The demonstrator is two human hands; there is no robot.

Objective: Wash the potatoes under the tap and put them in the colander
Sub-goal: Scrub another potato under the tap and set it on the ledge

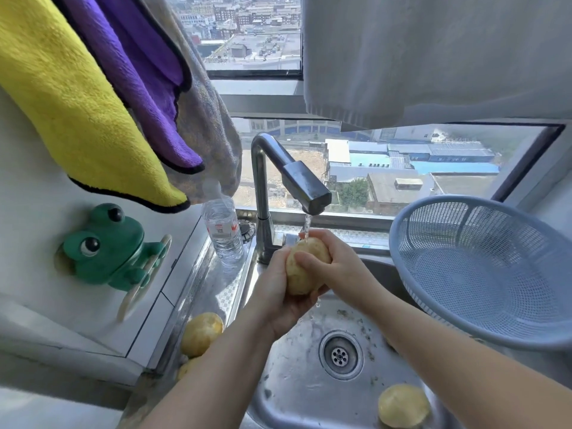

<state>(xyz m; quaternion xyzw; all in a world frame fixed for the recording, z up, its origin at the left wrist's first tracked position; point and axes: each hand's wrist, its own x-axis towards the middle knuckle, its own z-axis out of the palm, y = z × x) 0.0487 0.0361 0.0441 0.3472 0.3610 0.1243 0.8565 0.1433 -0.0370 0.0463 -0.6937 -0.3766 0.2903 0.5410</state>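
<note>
I hold a yellow-brown potato [301, 274] over the steel sink [294, 382], right under the tap [306, 190], whose thin stream of water hits its top. My left hand [275, 292] cups it from below and the left. My right hand [334, 264] wraps it from the right, thumb across its front. Another potato [404, 405] lies in the sink at the front right. Two more potatoes [201, 334] sit on the counter left of the sink. The blue-grey colander [483, 267] stands tilted at the sink's right edge with nothing visible in it.
A clear water bottle [222, 230] stands left of the tap. A green frog holder [108, 246] is fixed to the left wall. Yellow, purple and grey cloths [93, 97] hang at the upper left, a white towel [433, 57] at the upper right. The sink drain [340, 354] has dirt specks around it.
</note>
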